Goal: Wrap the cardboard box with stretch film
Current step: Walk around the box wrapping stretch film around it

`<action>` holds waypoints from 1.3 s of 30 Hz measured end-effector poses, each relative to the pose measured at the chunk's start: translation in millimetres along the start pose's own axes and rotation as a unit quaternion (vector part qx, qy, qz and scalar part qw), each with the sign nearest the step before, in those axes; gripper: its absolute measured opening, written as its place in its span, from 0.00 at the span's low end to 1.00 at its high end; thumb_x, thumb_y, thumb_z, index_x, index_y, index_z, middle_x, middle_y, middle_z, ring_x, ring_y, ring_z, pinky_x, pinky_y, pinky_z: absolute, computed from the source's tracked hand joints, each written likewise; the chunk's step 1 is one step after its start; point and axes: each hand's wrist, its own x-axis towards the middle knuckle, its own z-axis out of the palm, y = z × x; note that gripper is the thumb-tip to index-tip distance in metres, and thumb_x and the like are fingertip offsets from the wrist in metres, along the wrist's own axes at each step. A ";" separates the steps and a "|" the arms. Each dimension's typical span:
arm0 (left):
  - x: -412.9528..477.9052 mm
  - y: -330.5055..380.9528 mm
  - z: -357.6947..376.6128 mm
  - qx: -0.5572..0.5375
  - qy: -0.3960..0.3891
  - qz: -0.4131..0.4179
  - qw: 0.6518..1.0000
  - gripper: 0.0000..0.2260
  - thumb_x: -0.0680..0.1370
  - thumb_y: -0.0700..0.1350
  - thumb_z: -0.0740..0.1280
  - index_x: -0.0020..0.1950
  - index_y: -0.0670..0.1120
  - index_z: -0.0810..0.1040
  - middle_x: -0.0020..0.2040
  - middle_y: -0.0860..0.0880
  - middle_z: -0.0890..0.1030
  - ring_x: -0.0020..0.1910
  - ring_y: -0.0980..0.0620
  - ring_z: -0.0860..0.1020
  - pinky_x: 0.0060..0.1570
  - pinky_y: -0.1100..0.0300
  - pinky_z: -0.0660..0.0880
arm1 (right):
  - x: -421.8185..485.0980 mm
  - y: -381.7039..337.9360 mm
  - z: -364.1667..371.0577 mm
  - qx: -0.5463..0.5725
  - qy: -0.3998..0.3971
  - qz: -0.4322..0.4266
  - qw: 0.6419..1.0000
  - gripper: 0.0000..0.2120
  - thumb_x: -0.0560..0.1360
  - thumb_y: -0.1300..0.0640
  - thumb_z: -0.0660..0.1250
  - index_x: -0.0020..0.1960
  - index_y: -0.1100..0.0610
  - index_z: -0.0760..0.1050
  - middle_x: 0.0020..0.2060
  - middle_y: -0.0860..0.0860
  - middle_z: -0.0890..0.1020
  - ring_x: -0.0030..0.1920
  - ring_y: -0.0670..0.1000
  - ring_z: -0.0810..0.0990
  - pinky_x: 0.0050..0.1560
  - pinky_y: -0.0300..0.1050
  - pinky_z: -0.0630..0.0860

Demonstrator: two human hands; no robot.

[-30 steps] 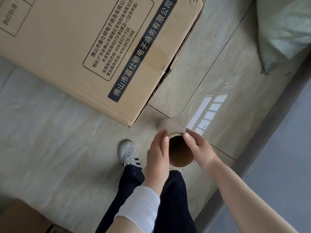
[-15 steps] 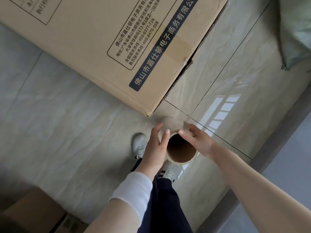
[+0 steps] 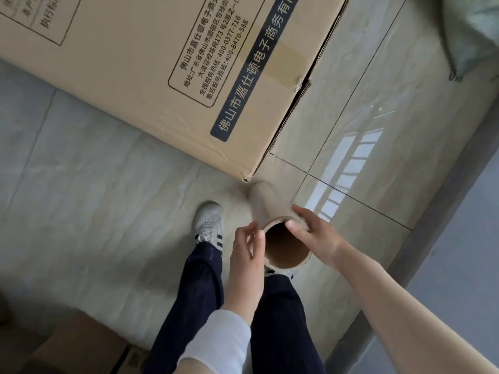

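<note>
cardboard box (image 3: 162, 63): cropped at top | film roll (image 3: 283, 247): far end blurred

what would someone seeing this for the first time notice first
The big printed cardboard box fills the upper left, on the glossy tiled floor. Just below its corner, seen from above, the right hand pinches the rim of an upright stretch film roll, while the left hand curls against the opposite side. A bright window reflection shines on the tiles to the right.
</note>
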 end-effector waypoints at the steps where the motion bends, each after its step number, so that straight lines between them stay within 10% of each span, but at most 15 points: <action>1: -2.6 -1.7 -2.0 -0.003 0.000 -0.007 1.000 0.08 0.79 0.53 0.56 0.55 0.54 0.70 0.55 0.55 0.75 0.55 0.56 0.75 0.56 0.62 0.72 | 1.5 -2.9 -1.0 -0.034 -0.014 -0.003 0.999 0.30 0.76 0.43 0.62 0.74 0.51 0.59 0.71 0.46 0.67 0.72 0.48 0.65 0.66 0.36 0.58; 4: -3.8 -3.1 -11.8 0.050 -0.018 -0.012 0.999 0.17 0.78 0.57 0.53 0.50 0.43 0.68 0.40 0.55 0.69 0.41 0.56 0.70 0.40 0.75 0.66 | 9.5 -11.1 2.8 -0.117 -0.054 -0.002 0.992 0.32 0.73 0.41 0.63 0.73 0.51 0.61 0.69 0.49 0.70 0.68 0.50 0.69 0.65 0.40 0.63; 8: 40.2 7.5 -27.8 0.103 -0.068 -0.068 0.990 0.26 0.69 0.68 0.60 0.37 0.44 0.65 0.33 0.48 0.68 0.33 0.53 0.69 0.39 0.67 0.69 | 14.3 -21.0 11.6 -0.144 -0.041 -0.006 0.989 0.32 0.73 0.40 0.63 0.73 0.52 0.61 0.68 0.49 0.70 0.67 0.51 0.69 0.58 0.38 0.62; 11: 66.7 29.4 -32.1 0.039 -0.118 -0.220 0.968 0.35 0.62 0.71 0.65 0.57 0.46 0.72 0.57 0.39 0.76 0.58 0.43 0.76 0.45 0.54 0.79 | 12.1 -16.4 17.0 -0.105 -0.028 0.007 0.994 0.36 0.72 0.38 0.63 0.75 0.50 0.57 0.71 0.47 0.67 0.70 0.49 0.66 0.64 0.39 0.61; 15: 75.5 38.4 -24.2 0.039 -0.177 -0.297 0.938 0.31 0.72 0.60 0.69 0.71 0.52 0.63 0.61 0.45 0.76 0.58 0.45 0.75 0.44 0.53 0.78 | 6.0 -5.0 24.1 0.010 -0.005 0.015 1.000 0.39 0.70 0.38 0.65 0.76 0.47 0.55 0.72 0.41 0.64 0.71 0.43 0.64 0.65 0.36 0.59; 21: 63.6 32.2 -26.3 -0.047 -0.155 -0.337 0.927 0.12 0.77 0.54 0.64 0.52 0.47 0.76 0.44 0.47 0.77 0.41 0.50 0.74 0.41 0.55 0.76 | -21.2 16.4 55.5 0.279 0.087 0.047 0.955 0.25 0.78 0.47 0.57 0.74 0.48 0.59 0.70 0.45 0.66 0.67 0.41 0.63 0.63 0.36 0.58; 25: 61.8 30.4 -27.8 0.007 -0.180 -0.308 0.934 0.26 0.69 0.66 0.68 0.58 0.49 0.78 0.52 0.46 0.83 0.53 0.46 0.80 0.60 0.48 0.74 | -16.9 9.5 69.1 0.195 0.088 0.035 0.976 0.26 0.78 0.44 0.58 0.74 0.49 0.59 0.71 0.47 0.67 0.69 0.46 0.66 0.63 0.36 0.60; 33: 27.8 3.8 -72.2 -0.261 -0.129 -0.355 0.888 0.20 0.72 0.52 0.67 0.59 0.42 0.80 0.56 0.38 0.81 0.57 0.41 0.78 0.60 0.45 0.72 | -16.0 -22.1 74.4 0.008 0.023 -0.018 1.000 0.31 0.75 0.39 0.59 0.75 0.49 0.58 0.71 0.46 0.65 0.69 0.48 0.67 0.66 0.40 0.62; 39: 53.8 4.7 -83.1 -0.170 -0.108 -0.421 0.884 0.16 0.72 0.51 0.64 0.52 0.42 0.78 0.50 0.39 0.81 0.51 0.40 0.78 0.53 0.45 0.73 | 2.9 -28.0 88.5 -0.036 0.030 -0.017 0.999 0.34 0.71 0.35 0.62 0.72 0.49 0.63 0.68 0.48 0.67 0.68 0.50 0.68 0.66 0.43 0.63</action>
